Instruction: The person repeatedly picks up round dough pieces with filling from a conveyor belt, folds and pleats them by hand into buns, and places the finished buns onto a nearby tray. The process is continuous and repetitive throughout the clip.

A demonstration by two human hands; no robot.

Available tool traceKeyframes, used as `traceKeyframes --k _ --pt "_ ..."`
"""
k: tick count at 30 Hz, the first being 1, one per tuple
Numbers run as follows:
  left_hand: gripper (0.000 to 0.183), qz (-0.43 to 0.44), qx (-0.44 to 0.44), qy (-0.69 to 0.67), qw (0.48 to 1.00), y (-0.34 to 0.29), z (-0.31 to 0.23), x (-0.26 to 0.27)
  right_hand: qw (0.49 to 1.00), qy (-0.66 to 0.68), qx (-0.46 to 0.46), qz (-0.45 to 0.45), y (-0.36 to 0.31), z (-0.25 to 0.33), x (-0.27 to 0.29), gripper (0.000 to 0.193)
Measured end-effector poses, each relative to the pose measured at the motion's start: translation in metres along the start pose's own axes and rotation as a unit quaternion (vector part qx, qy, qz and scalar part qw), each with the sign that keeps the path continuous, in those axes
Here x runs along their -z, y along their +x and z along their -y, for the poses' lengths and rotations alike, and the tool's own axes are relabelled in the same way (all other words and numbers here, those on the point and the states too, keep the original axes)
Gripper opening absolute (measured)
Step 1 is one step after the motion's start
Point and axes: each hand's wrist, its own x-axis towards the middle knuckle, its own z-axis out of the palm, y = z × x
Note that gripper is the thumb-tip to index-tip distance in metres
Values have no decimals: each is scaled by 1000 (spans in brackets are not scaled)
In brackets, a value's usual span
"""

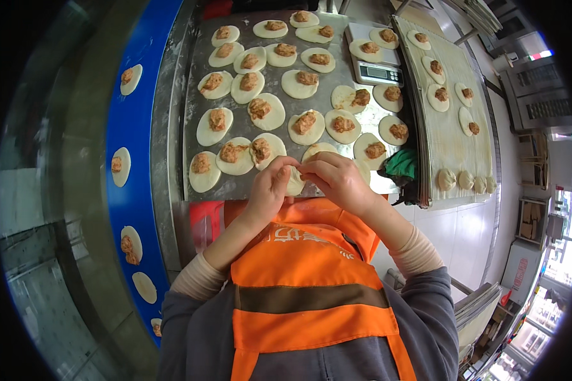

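Close to my body, a filled dough bun (295, 183) sits between my two hands over the front edge of the metal table (260, 184). My left hand (270, 192) cups the bun's left side, thumb up. From the right, my right hand (342, 181) pinches the dough's top edge with thumb and fingers. Its filling is mostly hidden by my fingers. Just beyond lies a partly covered dough wrapper (319, 148). Many flat round wrappers topped with minced filling spread over the table, such as a filled wrapper (267, 111) ahead of my hands.
On the left runs a blue conveyor belt (130, 190) carrying more wrappers. A digital scale (378, 71) stands at the far right of the table, with wrappers on it. A cloth-lined tray (454, 143) to the right holds filled wrappers and several pleated buns (466, 180). A green cloth (400, 164) lies between.
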Motion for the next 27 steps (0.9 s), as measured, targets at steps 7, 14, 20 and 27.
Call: traceKeyframes --k 7,14,20,27 --pt "65 84 242 -215 943 7 7 9 996 81 -25 27 -2 0 -1 20" --pt "64 184 266 -287 902 9 1 6 996 44 45 59 0 9 5 18" --pt "55 -11 84 -207 975 6 -1 -19 988 121 -96 -8 5 17 8 26" --pt "55 -59 79 -202 974 0 -3 -31 1000 2 -22 20 1 7 4 23"
